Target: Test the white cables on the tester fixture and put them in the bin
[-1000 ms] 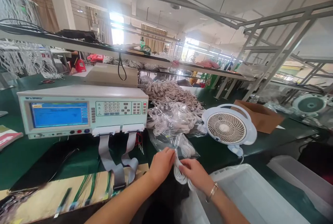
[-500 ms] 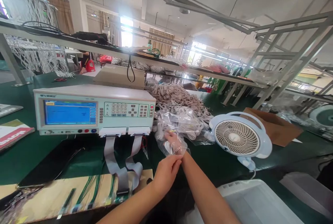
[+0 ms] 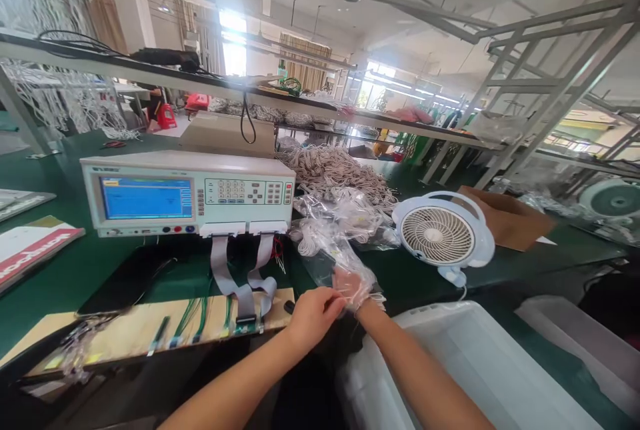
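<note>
My right hand [image 3: 350,285] is inside a clear plastic bag [image 3: 345,253], its fingers seemingly curled under the film. What it grips is blurred by the plastic. My left hand [image 3: 316,313] pinches the bag's near edge beside my right wrist. White cable ends [image 3: 379,299] show at the right of that wrist. A coiled white cable bundle [image 3: 309,238] lies by the bag's far end. Behind it are another bag of white cables [image 3: 357,210] and a large heap of cables [image 3: 335,170].
A bench tester [image 3: 190,193] with grey ribbon cables [image 3: 227,277] stands left, above a wooden board [image 3: 125,333]. To the right are a fan [image 3: 437,233], a cardboard box [image 3: 505,220] and a translucent plastic bin [image 3: 460,330]. A shelf rail [image 3: 310,100] crosses behind.
My right hand has drawn back toward me inside the bag, stretching the film. White cable ends now show by its wrist. The left hand keeps its pinch. The camera view has shifted slightly.
</note>
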Tool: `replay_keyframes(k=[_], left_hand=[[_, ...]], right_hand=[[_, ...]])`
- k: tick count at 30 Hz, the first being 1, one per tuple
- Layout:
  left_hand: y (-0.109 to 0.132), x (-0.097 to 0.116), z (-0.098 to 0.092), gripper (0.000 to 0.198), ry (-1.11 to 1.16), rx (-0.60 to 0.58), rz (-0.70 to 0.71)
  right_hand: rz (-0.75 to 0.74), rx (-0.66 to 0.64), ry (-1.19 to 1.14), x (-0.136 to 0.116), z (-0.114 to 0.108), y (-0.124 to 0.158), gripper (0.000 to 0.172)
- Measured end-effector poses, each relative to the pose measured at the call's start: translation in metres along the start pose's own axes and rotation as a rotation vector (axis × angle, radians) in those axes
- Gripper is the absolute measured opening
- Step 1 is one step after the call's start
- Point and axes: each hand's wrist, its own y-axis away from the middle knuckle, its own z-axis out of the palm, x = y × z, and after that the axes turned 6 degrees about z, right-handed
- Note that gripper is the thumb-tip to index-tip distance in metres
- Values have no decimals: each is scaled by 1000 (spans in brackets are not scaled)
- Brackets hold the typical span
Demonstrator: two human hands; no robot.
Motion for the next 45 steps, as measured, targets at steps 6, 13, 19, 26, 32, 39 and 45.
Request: replay_keyframes(k=[6,13,19,26,32,39,45], left_hand=[[16,2,-2,26,49,23,-45],[51,-1,1,22,132,-46,-68],[54,2,14,22,146,31,-22],[16,-8,-16,26,-76,193,53],[-68,-41,-2,32,-392,100,81],[-103,-94,35,50,-821,-276,-65],[-115,-123,27,51,-905,-287,-7]], right_hand=[[-75,11,75,12,-3,38,24],[41,21,115,42,-14,89,32],[195,90,142,36,-15,60,41],[270,89,87,57,-23,14,46],[196,5,-4,65,-26,5,52],[137,54,-235,93,-59,90,38],[415,132,-413,169,-100,114,44]])
